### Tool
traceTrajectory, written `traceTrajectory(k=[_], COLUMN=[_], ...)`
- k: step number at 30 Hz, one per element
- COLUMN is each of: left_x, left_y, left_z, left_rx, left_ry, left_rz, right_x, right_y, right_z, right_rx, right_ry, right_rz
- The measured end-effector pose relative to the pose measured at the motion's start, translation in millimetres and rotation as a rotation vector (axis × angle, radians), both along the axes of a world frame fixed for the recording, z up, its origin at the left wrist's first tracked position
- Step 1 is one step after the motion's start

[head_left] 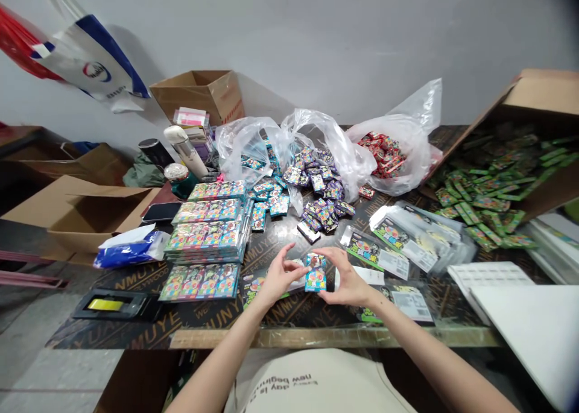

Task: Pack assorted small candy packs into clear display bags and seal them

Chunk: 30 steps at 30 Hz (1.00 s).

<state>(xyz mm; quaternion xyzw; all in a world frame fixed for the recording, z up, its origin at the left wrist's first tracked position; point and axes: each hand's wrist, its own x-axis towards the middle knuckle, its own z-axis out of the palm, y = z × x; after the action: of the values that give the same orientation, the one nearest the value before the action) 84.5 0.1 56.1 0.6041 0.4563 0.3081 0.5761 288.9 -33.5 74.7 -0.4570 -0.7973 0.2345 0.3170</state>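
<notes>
A small blue candy packet [315, 273] with colourful print is upright in front of me over the table. My right hand [350, 278] grips its top and bottom edges between fingers and thumb. At the packet's left edge is my left hand [281, 275], its thumb tip by the packet and its index finger raised apart. Beneath my hands lie printed clear pouches [253, 283], partly hidden. Loose purple packets [319, 214] and blue packets [277, 204] spill from plastic bags just beyond. To the left stand stacked rows of packets [205, 238].
Red packets fill a plastic bag [384, 154] at the back. A tipped carton [538, 93] pours green packets [484, 208] at right, near flat printed pouches [402, 238]. A tape dispenser [115, 304], phone [161, 212], blue tissue pack [131, 247] and bottles [185, 151] are at left.
</notes>
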Motion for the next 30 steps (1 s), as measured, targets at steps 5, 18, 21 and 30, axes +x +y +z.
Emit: traceTrajectory(k=[5,18,21,30], left_x=[-12,-12,-14,-10], left_y=[-1,-9,-9,-9], left_z=[-23.2,-6.6,-6.8,-13.2], left_rx=[0.563,0.624,0.58,0.518], left_ry=[0.627,0.51,0.482,0.464], left_rz=[-0.212,-0.319,-0.262,-0.124], right_x=[22,18,17,-3], right_y=[4,-2,-4,22], right_z=[-25.8,-33.3,-33.6,-37.4], right_rx=[0.105,-0.041,0.009,-0.034], right_ry=[-0.166,-0.134,-0.087,0.069], right_rz=[-0.245,0.094,0.003,-0.271])
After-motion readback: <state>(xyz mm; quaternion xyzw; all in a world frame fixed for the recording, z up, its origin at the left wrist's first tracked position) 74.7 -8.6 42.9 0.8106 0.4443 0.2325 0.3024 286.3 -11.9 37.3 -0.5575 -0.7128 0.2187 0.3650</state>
